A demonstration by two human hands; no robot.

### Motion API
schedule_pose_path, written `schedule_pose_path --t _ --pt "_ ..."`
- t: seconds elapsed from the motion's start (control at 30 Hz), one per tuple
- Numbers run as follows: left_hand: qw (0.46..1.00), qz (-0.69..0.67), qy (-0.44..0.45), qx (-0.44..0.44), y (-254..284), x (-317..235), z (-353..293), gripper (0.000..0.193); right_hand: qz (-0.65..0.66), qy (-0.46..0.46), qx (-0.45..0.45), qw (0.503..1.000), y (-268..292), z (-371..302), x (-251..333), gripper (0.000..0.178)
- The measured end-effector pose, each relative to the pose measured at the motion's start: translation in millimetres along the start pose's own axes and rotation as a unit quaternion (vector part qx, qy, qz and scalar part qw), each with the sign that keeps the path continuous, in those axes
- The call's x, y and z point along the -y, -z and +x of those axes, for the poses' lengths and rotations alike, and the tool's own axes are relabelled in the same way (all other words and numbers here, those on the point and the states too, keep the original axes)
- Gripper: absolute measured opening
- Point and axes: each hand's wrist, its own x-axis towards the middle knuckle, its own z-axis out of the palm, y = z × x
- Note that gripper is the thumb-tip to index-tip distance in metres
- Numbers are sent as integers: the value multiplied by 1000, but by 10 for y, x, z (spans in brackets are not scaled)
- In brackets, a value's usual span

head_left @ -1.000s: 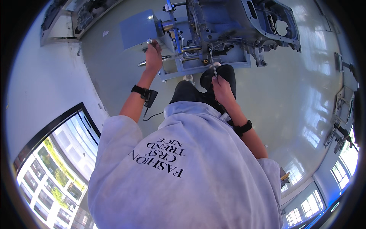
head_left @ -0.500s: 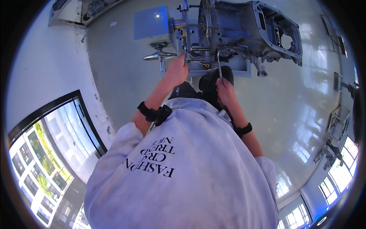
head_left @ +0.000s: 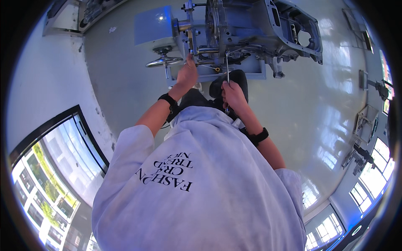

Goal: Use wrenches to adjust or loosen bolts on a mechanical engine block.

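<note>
Head view: my right hand (head_left: 233, 95) grips a slim wrench (head_left: 227, 69) upright to reach the gearbox housing (head_left: 255, 31), while my left hand (head_left: 187, 74) braces against its shaft, apparently empty.

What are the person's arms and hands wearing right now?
Both forearms are bare below the short sleeves of a light grey T-shirt with dark lettering on its front. Each wrist carries a black band: one on the left wrist, one on the right wrist. The left hand and right hand are bare, with no gloves. No rings can be made out.
</note>
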Motion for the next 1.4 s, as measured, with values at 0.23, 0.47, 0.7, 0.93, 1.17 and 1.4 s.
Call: schedule_pose_path --t 0.23,0.47,0.7,0.93,1.17,1.4 --pt "999 -27 22 35 125 116 276 33 67 -22 18 997 -98 39 -15 22" --pt "982 -89 -104 -130 232 83 692 22 -31 59 -44 997 -50 136 -188 29" --pt "978 -27 -168 -121 461 214 872 12 -33 37 -24 998 -8 133 -189 23" --pt "994 -50 13 -94 783 -89 143 19 -26 40 -7 999 -35 170 -211 23" --pt "990 -117 44 68 789 -416 -556 48 -37 44 -7 998 -8 119 -149 23" --pt "990 -137 0 9 753 -546 -540 47 -44 40 -8 998 11 125 -145 23"
